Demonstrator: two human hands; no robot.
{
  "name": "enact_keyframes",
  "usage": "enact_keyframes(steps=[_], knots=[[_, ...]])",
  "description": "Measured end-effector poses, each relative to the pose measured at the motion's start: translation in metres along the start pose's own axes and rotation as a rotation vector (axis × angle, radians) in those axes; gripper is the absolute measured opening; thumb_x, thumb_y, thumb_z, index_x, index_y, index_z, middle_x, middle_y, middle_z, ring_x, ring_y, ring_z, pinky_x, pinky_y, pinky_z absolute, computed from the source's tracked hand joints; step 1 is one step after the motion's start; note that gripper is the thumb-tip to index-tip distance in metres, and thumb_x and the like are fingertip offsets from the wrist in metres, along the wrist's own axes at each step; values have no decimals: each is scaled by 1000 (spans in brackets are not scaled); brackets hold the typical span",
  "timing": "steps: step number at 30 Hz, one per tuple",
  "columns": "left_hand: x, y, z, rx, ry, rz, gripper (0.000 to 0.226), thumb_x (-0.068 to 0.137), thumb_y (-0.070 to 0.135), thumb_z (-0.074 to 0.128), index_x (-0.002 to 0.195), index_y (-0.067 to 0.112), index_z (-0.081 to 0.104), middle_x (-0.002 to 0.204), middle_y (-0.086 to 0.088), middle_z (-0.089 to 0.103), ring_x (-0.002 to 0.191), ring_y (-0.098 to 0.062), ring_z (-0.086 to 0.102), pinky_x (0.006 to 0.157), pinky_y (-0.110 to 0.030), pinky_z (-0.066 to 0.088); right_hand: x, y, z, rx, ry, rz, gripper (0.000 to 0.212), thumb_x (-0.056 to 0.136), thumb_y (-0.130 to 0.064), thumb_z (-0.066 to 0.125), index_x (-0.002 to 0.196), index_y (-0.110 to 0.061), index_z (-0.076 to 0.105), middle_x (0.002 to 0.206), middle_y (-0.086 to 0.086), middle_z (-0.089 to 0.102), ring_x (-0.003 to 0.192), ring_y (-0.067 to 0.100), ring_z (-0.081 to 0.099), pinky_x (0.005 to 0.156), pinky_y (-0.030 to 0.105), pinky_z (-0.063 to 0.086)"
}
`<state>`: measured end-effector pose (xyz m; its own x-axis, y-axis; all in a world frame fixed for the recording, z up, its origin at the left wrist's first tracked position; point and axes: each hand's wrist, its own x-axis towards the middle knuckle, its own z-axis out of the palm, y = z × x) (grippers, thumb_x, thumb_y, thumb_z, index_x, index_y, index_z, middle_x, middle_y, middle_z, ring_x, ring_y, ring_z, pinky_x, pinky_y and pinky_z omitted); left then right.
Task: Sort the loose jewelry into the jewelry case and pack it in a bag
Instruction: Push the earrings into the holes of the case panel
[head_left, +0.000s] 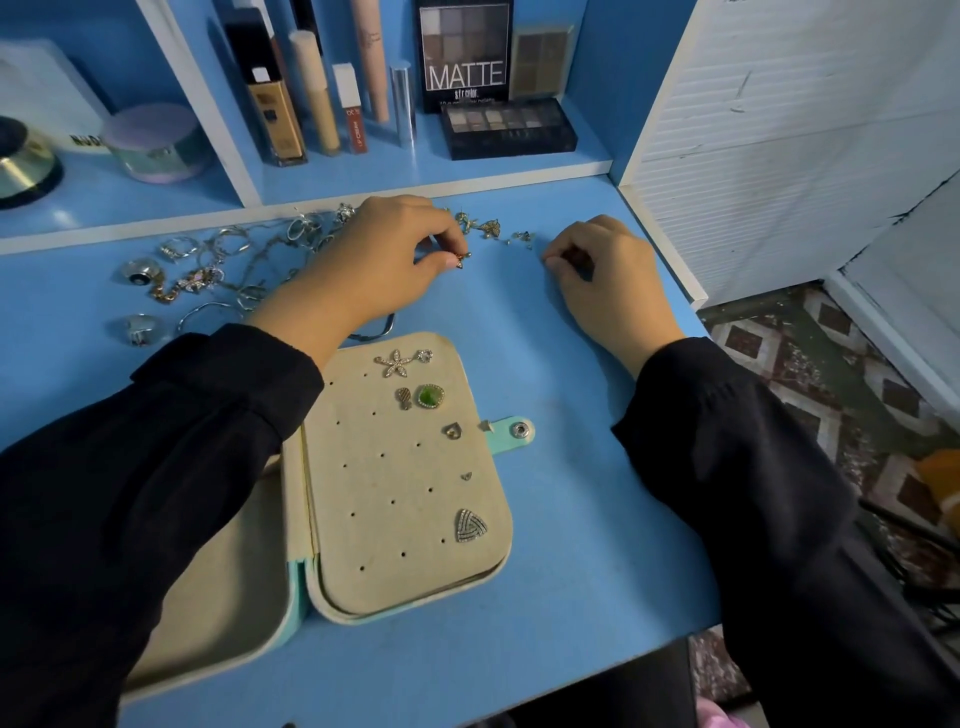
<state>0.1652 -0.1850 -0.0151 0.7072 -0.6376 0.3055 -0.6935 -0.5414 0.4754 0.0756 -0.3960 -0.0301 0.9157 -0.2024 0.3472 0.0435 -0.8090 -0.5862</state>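
Jewelry case (363, 525) lies open flat, mint shell, beige perforated panel up, studs (430, 396) pinned along its right side. Loose rings and chains (228, 247) lie heaped beyond it at left; small gold earrings (491, 227) at right.

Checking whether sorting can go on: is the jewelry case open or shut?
Open. The jewelry case lies spread flat, earring panel facing up, snap tab unfastened.
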Motion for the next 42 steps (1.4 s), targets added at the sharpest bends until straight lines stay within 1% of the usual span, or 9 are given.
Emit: enact_keyframes(steps=[4, 7, 14, 17, 21, 24, 28, 32, 42], knots=[[-1, 1, 0, 28, 29, 32, 12, 90, 22, 68, 93, 13, 74, 94, -3, 66, 86, -16, 58, 77, -25, 41, -1, 0, 0, 17, 20, -18, 9, 86, -2, 57, 87, -5, 66, 84, 6, 56, 70, 16, 46, 64, 9, 35], [-1, 3, 0, 33, 49, 46, 15, 90, 26, 68, 93, 12, 73, 96, -2, 65, 86, -12, 55, 79, -25, 42, -1, 0, 0, 27, 29, -25, 10, 88, -2, 55, 87, -6, 64, 82, 5, 56, 69, 15, 44, 63, 9, 34], [0, 2, 0, 41, 17, 51, 9, 88, 14, 67, 93, 13, 73, 97, -3, 66, 88, -16, 57, 81, -26, 43, -2, 1, 2, 72, 76, -1, 10, 89, -3, 54, 89, -5, 64, 83, 10, 63, 70, 20, 51, 63, 14, 37], [0, 1, 1, 45, 24, 52, 11, 87, 11, 64, 93, 14, 74, 96, -4, 65, 87, -17, 58, 80, -27, 44, -2, -1, 1, 94, 97, 8, 10, 89, -3, 55, 90, -5, 66, 84, 9, 64, 69, 16, 51, 63, 9, 37], [2, 2, 3, 48, 30, 45, 12, 90, 20, 65, 91, 13, 74, 94, -2, 65, 87, -19, 59, 82, -33, 48, -2, -3, 1, 101, 112, 17, 10, 88, -5, 56, 89, -5, 66, 83, 8, 66, 68, 13, 51, 63, 7, 38], [5, 3, 5, 15, 11, 8, 15, 87, 29, 71, 89, 14, 73, 90, 2, 61, 84, -13, 57, 81, -29, 47, -2, -3, 3, 90, 100, 8, 10, 87, -5, 57, 88, -5, 66, 81, 7, 65, 66, 11, 51, 62, 8, 38], [6, 6, 6, -12, 18, -31, 13, 85, 26, 73, 88, 13, 73, 89, 2, 61, 82, -10, 57, 82, -28, 49, -1, -3, 3, 91, 104, 7, 9, 86, -5, 57, 87, -5, 66, 80, 7, 66, 67, 14, 53, 63, 11, 40], [5, 9, 5, -16, 4, -50, 10, 86, 21, 70, 89, 13, 74, 89, 4, 61, 82, -9, 58, 83, -27, 50, -2, -4, 4, 96, 110, 25, 9, 86, -5, 57, 86, -5, 66, 81, 8, 66, 71, 19, 58, 66, 21, 45], [6, 8, 6, 40, 35, -61, 9, 84, 13, 64, 86, 15, 73, 97, -5, 64, 86, -16, 55, 81, -31, 47, -2, -4, 3, 91, 108, 31, 10, 84, -4, 57, 86, -6, 66, 80, 8, 66, 70, 18, 56, 65, 18, 43]])
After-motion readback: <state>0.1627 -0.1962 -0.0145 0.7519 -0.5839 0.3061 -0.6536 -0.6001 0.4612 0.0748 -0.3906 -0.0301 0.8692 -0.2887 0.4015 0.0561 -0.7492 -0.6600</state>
